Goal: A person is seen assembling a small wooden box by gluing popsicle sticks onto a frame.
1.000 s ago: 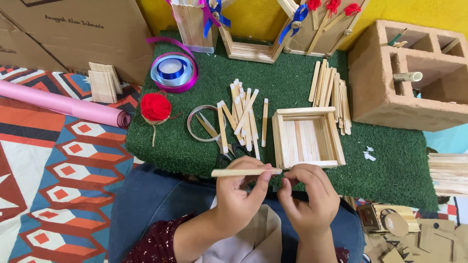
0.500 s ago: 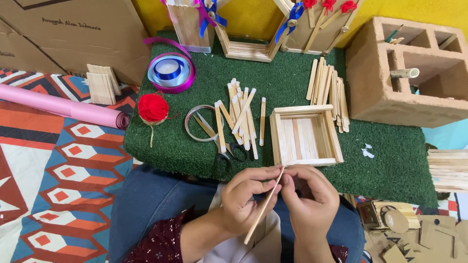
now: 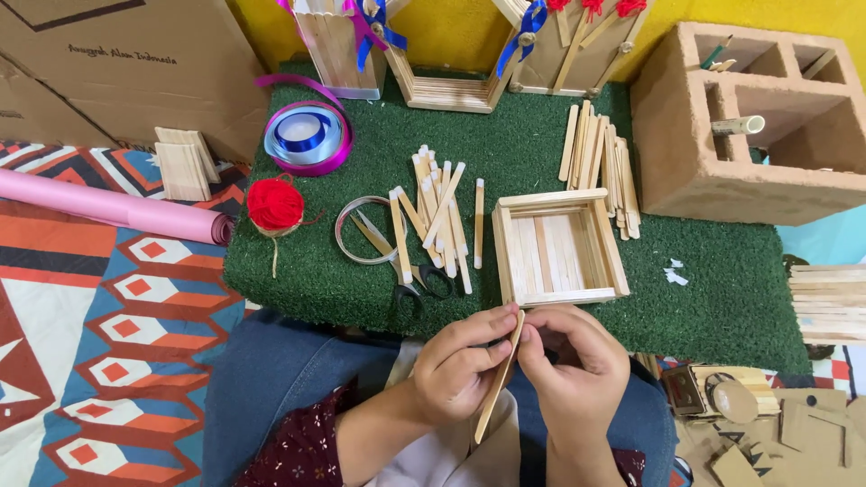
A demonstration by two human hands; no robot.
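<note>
Hands pinch one wooden stick (image 3: 499,377): left hand (image 3: 462,368) and right hand (image 3: 570,368) both closed on it; pressing hard could probably snap it above the square tray (image 3: 557,245).

green turf mat (image 3: 541,162) centre | red yarn ball (image 3: 275,203) left of centre | pink paper roll (image 3: 108,206) far left | blue-and-purple ribbon spool (image 3: 307,135) upper left | pale wooden stick (image 3: 499,379) lower centre | orange, navy, white geometric rug (image 3: 99,361) lower left

Both hands meet over the lap, the left hand (image 3: 460,365) and right hand (image 3: 573,361) pinching one wooden stick (image 3: 499,379) held nearly upright. Just beyond, near the green mat's (image 3: 722,307) front edge, sits a stick-built square tray (image 3: 557,245); scissors (image 3: 419,275) lie left of it.
</note>
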